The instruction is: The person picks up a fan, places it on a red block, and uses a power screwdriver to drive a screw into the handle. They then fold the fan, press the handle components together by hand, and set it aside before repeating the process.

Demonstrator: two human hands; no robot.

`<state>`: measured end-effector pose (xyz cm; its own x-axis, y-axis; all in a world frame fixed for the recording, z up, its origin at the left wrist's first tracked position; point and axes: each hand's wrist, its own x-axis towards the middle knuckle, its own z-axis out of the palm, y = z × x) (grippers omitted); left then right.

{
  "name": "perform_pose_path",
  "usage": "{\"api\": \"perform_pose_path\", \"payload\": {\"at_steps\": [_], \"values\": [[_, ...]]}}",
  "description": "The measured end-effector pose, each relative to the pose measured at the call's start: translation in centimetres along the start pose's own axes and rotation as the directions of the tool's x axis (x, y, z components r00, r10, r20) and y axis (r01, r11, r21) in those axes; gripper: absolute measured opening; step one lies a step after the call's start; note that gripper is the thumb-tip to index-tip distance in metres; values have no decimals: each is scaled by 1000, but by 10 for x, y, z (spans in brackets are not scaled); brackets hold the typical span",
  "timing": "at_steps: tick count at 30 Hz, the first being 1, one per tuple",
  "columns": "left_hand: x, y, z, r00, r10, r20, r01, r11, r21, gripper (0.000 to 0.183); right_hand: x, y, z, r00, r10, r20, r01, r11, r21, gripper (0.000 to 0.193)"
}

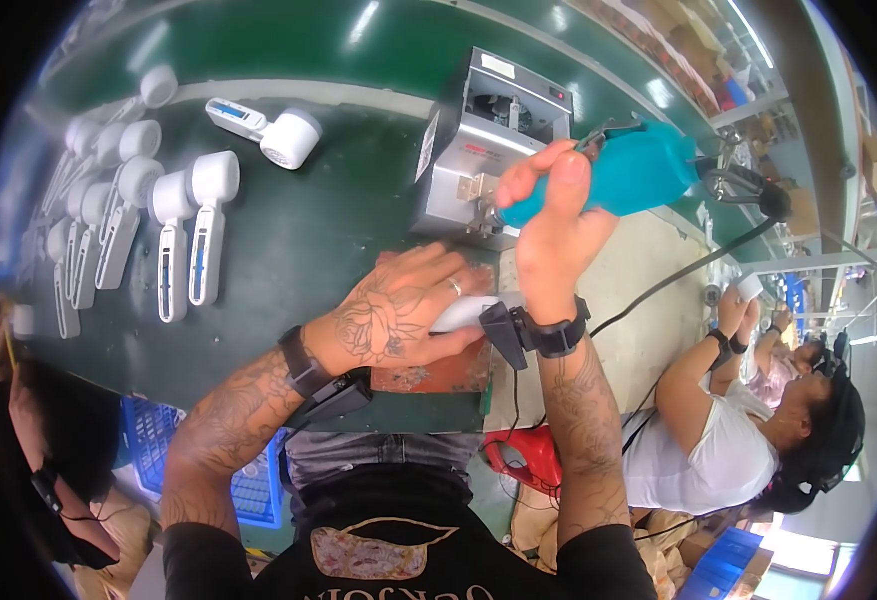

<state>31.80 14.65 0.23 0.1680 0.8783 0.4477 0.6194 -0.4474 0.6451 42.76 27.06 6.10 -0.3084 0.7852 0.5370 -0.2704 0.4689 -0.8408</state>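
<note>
My right hand (561,225) is closed around a teal electric screwdriver (648,170), whose front end reaches the silver screw feeder (453,190). Its bit is hard to make out against the feeder's front. Low over a reddish-brown mat (428,372), my left hand (393,310) is wrapped over a white plastic part (466,314). The fingers cover most of that part, so its full shape is hidden. Both wrists wear black bands with small black boxes.
Several white handheld devices with round heads (215,180) lie at the left of the green table (308,225); one device (291,138) lies apart toward the back. A black cable (648,290) loops from the screwdriver's hanger. Co-workers sit at right (708,430) and left. A blue crate (258,480) stands below.
</note>
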Motion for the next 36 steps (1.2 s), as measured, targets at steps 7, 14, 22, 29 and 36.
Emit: {"api": "perform_pose_path", "payload": {"at_steps": [7,14,22,29,36], "values": [[-3,-2,-5,999,-24,29,23,1000,17,30,-32,-25,0,983,169,-75,-166,985,46,45],[-2,-3,-4,998,-29,53,28,999,16,26,0,-29,3,995,38,-87,-41,999,-28,42],[-1,-1,-3,998,-33,47,33,999,0,30,2,-2,6,999,-44,32,45,999,-31,34],[-4,-1,-2,998,-58,39,57,998,38,30,-17,-30,3,987,154,-48,-154,988,11,45],[0,-2,0,996,-57,66,57,998,1,27,-72,-60,-42,991,136,13,-136,981,138,54]]}}
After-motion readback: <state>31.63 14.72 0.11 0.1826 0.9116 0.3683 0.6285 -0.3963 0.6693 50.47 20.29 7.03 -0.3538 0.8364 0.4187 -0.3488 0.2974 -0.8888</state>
